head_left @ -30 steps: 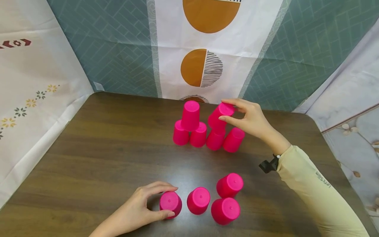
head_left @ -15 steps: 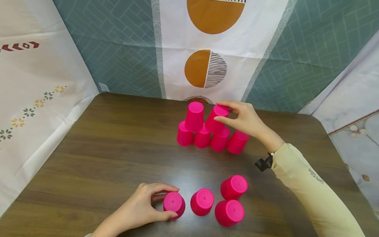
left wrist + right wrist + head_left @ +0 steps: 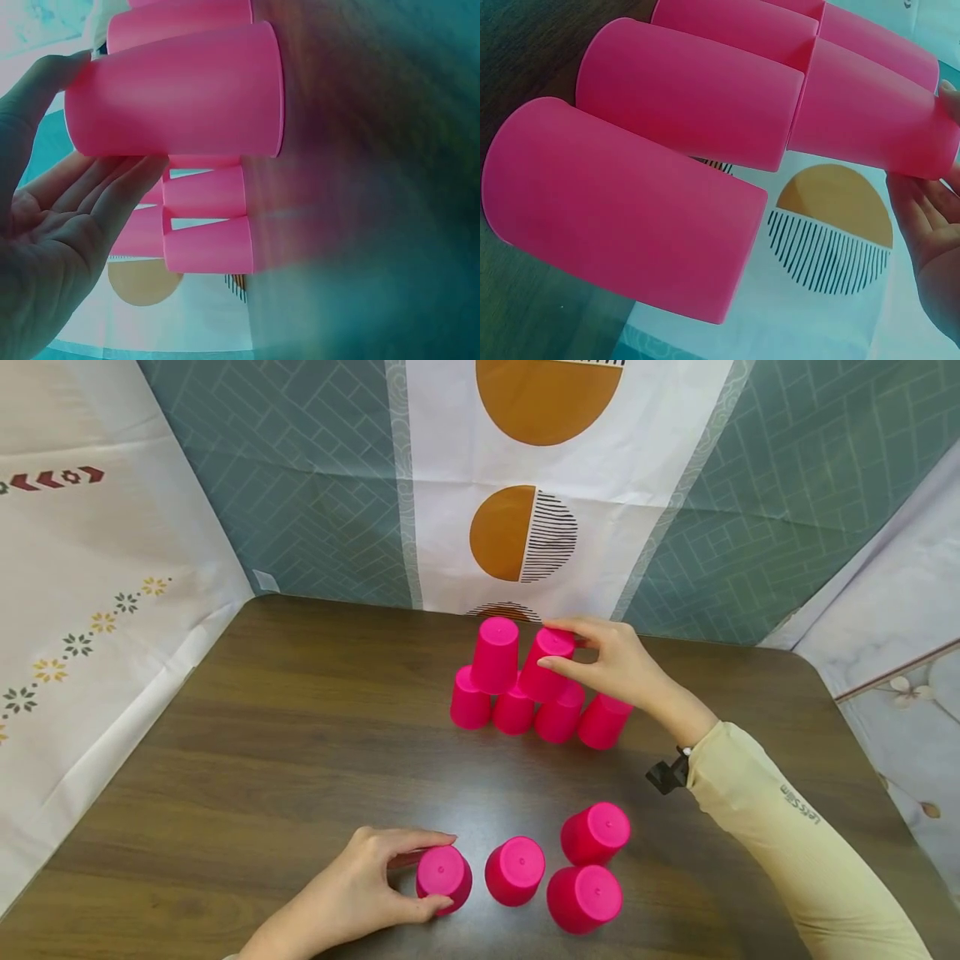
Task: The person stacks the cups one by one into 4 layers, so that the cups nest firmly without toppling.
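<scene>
My right hand point(image 3: 618, 664) pinches an upside-down pink cup point(image 3: 546, 670) near its base, between thumb and fingers. This cup sits in the upper tier, bridging two cups of the lower row. Just to its left, another upper cup point(image 3: 496, 656) stands on the row's left pair. At the row's right end, a lower cup point(image 3: 604, 722) has nothing on it. Near the front, my left hand point(image 3: 367, 889) holds an upside-down pink cup point(image 3: 444, 878), thumb on one side and fingers on the other; the left wrist view shows the same cup point(image 3: 176, 94) from the side.
To the right of the left hand, more upside-down cups stand on the brown wooden table point(image 3: 337, 760): a single cup point(image 3: 515, 871), a cup point(image 3: 596, 832) behind, and a cup point(image 3: 585, 899) in front. A patterned cloth point(image 3: 322, 485) hangs behind the table.
My right hand has moved its cup leftward and down onto the lower row, beside the other upper cup. The left hand keeps its hold on the front cup. The head view has shifted slightly.
</scene>
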A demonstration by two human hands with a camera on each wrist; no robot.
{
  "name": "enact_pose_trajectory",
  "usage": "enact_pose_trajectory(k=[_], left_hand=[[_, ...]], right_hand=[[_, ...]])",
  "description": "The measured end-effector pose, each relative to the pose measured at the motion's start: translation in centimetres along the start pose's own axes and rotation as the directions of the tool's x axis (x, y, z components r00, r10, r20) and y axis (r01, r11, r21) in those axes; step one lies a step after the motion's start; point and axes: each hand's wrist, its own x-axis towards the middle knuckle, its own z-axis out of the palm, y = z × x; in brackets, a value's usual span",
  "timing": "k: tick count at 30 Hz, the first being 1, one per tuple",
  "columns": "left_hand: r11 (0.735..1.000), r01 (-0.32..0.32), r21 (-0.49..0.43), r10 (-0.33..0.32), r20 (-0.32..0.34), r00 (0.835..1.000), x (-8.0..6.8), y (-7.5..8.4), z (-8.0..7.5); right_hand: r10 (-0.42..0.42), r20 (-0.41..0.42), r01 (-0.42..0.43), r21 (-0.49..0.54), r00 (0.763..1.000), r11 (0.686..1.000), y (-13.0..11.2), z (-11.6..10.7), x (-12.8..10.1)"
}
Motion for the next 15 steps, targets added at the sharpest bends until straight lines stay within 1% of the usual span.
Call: enact_pose_trajectory(k=[2, 5, 7, 9, 12, 13, 15], left_hand=[[0.999, -0.032, 0.021, 0.032, -0.009, 0.999, -0.04, -0.11, 0.07], [0.998, -0.063, 0.03, 0.064, -0.018, 0.998, -0.07, -0.28, 0.14], [0.993, -0.105, 0.059, 0.106, -0.028, 0.994, -0.07, -0.41, 0.2], [0.982, -0.16, 0.103, 0.165, -0.041, 0.986, -0.05, -0.57, 0.28], [0.957, -0.237, 0.164, 0.25, -0.057, 0.967, -0.02, -0.85, 0.41], [0.952, -0.252, 0.172, 0.266, -0.06, 0.962, -0.03, -0.92, 0.46], [0.949, -0.261, 0.179, 0.275, -0.064, 0.959, -0.07, -1.0, 0.53]], right_hand=[[0.002, 0.0, -0.002, 0.003, 1.0, 1.0, -0.01, 0.05, -0.01], [0.023, 0.001, -0.023, 0.018, 1.0, 1.0, -0.09, 0.08, -0.09], [0.039, 0.001, -0.039, 0.032, 0.999, 0.999, -0.16, 0.12, -0.19], [0.055, 0.0, -0.055, 0.047, 0.998, 0.997, -0.19, 0.19, -0.3], [0.069, 0.0, -0.069, 0.057, 0.998, 0.996, -0.17, 0.36, -0.44], [0.073, 0.001, -0.073, 0.058, 0.997, 0.996, -0.15, 0.42, -0.48], [0.079, 0.004, -0.079, 0.06, 0.997, 0.995, -0.09, 0.53, -0.54]])
